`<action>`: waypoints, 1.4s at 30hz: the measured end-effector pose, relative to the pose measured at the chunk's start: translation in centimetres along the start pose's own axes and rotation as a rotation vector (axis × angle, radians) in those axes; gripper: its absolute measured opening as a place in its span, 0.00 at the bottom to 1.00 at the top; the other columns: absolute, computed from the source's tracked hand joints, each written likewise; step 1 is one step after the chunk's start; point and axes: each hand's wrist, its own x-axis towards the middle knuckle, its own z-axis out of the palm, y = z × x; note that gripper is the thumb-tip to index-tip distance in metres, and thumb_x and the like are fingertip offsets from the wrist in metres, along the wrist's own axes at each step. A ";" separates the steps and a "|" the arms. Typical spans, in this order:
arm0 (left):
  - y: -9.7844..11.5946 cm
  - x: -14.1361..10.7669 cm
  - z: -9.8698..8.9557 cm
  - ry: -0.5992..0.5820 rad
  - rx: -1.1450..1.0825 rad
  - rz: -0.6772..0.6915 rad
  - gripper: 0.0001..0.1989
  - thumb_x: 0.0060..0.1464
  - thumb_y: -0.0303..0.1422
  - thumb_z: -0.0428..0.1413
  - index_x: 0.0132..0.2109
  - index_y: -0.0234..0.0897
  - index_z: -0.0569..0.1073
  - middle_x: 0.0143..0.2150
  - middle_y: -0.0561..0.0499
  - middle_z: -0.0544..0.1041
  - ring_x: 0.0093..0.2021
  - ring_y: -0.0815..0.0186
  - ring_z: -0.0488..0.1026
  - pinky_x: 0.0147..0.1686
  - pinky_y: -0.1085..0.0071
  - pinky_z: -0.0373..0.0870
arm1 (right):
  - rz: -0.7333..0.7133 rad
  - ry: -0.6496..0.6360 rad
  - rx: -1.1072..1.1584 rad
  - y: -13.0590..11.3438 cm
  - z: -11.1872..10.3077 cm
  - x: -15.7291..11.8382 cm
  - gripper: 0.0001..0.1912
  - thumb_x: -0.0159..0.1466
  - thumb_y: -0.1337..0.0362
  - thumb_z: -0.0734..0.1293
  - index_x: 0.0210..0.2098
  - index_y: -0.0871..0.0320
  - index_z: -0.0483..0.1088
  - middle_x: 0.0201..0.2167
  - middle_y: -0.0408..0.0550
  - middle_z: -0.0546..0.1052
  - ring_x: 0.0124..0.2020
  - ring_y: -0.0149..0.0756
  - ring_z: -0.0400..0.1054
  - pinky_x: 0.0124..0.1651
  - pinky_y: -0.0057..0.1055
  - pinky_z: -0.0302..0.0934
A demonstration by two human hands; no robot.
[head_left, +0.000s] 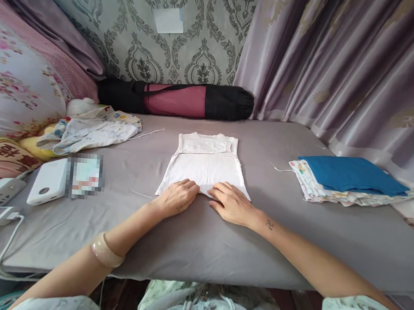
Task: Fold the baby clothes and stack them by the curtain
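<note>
A white shirt (206, 167) lies flat in front of me, its neckline at the far end and a folded sleeve lying across the top. My left hand (178, 196) is closed on the near edge, with the fingers curled over the cloth. Beside it, my right hand (231, 203) pinches the same edge further right; part of the thumb shows. Between the two hands the hem is slightly lifted. The fingertips are partly hidden in the fabric.
To the right sits a folded stack with a blue cloth (354, 173) on top of a patterned one (308, 184). A crumpled patterned garment (98, 127), a white power bank (49, 181) and a power strip (1, 194) are at left. A rolled mat bag (175, 100) lies along the wall.
</note>
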 end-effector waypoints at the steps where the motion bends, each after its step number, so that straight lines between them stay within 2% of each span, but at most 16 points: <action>1: 0.0 0.1 0.0 0.013 -0.011 -0.036 0.14 0.67 0.31 0.40 0.40 0.36 0.69 0.35 0.47 0.73 0.38 0.63 0.70 0.38 0.68 0.69 | 0.023 0.007 -0.029 0.1 0.1 0.1 0.10 0.67 0.61 0.63 0.45 0.58 0.72 0.40 0.51 0.73 0.43 0.40 0.66 0.47 0.37 0.63; 4: -0.1 0.1 0.2 0.042 -0.044 -0.080 0.14 0.68 0.32 0.38 0.42 0.37 0.68 0.36 0.48 0.73 0.39 0.63 0.71 0.39 0.68 0.69 | 0.083 0.024 -0.108 0.7 0.1 0.0 0.09 0.69 0.65 0.61 0.40 0.57 0.73 0.37 0.50 0.73 0.41 0.39 0.66 0.44 0.34 0.62; 7: -0.5 -0.6 0.6 0.048 -0.080 -0.011 0.13 0.68 0.33 0.40 0.46 0.37 0.68 0.40 0.46 0.74 0.42 0.63 0.71 0.42 0.67 0.70 | 0.119 0.025 -0.166 1.8 -0.3 -0.8 0.10 0.68 0.70 0.60 0.38 0.57 0.73 0.39 0.50 0.73 0.41 0.38 0.67 0.43 0.32 0.62; 13: -2.8 -3.4 1.0 0.078 -0.134 -0.011 0.17 0.66 0.28 0.39 0.54 0.37 0.69 0.53 0.44 0.74 0.53 0.61 0.72 0.51 0.63 0.70 | 0.109 0.003 -0.197 3.8 -1.0 -3.2 0.18 0.66 0.76 0.57 0.45 0.56 0.73 0.50 0.50 0.75 0.48 0.39 0.70 0.49 0.36 0.66; 18: -4.3 -4.7 1.2 0.079 -0.172 -0.029 0.20 0.65 0.27 0.40 0.57 0.39 0.70 0.58 0.45 0.73 0.59 0.62 0.69 0.57 0.63 0.68 | 0.069 0.037 -0.101 4.8 -0.9 -4.4 0.24 0.65 0.77 0.56 0.54 0.55 0.71 0.56 0.51 0.73 0.57 0.41 0.67 0.59 0.43 0.63; 21: -4.7 -4.9 0.9 0.052 -0.199 -0.027 0.21 0.64 0.26 0.41 0.58 0.40 0.70 0.58 0.46 0.74 0.59 0.63 0.69 0.57 0.64 0.68 | 0.058 0.012 -0.058 5.2 -1.4 -4.5 0.27 0.63 0.78 0.55 0.56 0.54 0.70 0.57 0.50 0.72 0.57 0.40 0.67 0.59 0.42 0.64; 27: -5.3 -5.0 -0.9 0.035 -0.240 -0.025 0.22 0.62 0.26 0.44 0.60 0.41 0.67 0.54 0.47 0.76 0.52 0.63 0.75 0.51 0.67 0.72 | 0.063 -0.054 -0.046 5.2 -3.8 -4.3 0.30 0.63 0.79 0.54 0.59 0.52 0.68 0.56 0.46 0.73 0.55 0.39 0.69 0.56 0.38 0.66; 31: -5.0 -5.1 -2.0 0.028 -0.218 -0.020 0.21 0.63 0.26 0.43 0.61 0.40 0.66 0.56 0.45 0.75 0.53 0.62 0.75 0.51 0.66 0.72 | 0.059 -0.057 -0.095 4.9 -4.9 -4.6 0.31 0.62 0.81 0.53 0.58 0.53 0.68 0.56 0.47 0.73 0.55 0.40 0.69 0.55 0.39 0.66; 35: -3.5 -6.1 -2.6 0.020 -0.216 0.006 0.23 0.62 0.24 0.42 0.61 0.40 0.66 0.54 0.45 0.76 0.52 0.62 0.75 0.49 0.66 0.73 | 0.024 -0.081 -0.130 4.0 -5.2 -5.8 0.31 0.60 0.82 0.53 0.57 0.53 0.69 0.55 0.47 0.74 0.54 0.41 0.69 0.54 0.40 0.66; 39: -1.6 -8.0 -2.7 0.038 -0.250 0.041 0.28 0.58 0.20 0.43 0.62 0.43 0.64 0.56 0.47 0.75 0.55 0.63 0.73 0.51 0.67 0.72 | -0.036 -0.102 -0.104 2.7 -5.4 -7.2 0.32 0.60 0.82 0.53 0.56 0.52 0.69 0.55 0.46 0.74 0.55 0.38 0.69 0.57 0.38 0.64; 42: -1.0 -8.9 -2.3 0.054 -0.271 0.051 0.28 0.58 0.19 0.43 0.63 0.42 0.64 0.57 0.46 0.74 0.56 0.64 0.72 0.54 0.66 0.71 | -0.026 -0.117 -0.052 2.2 -5.5 -7.7 0.32 0.60 0.82 0.53 0.56 0.51 0.70 0.54 0.46 0.75 0.53 0.38 0.70 0.57 0.37 0.64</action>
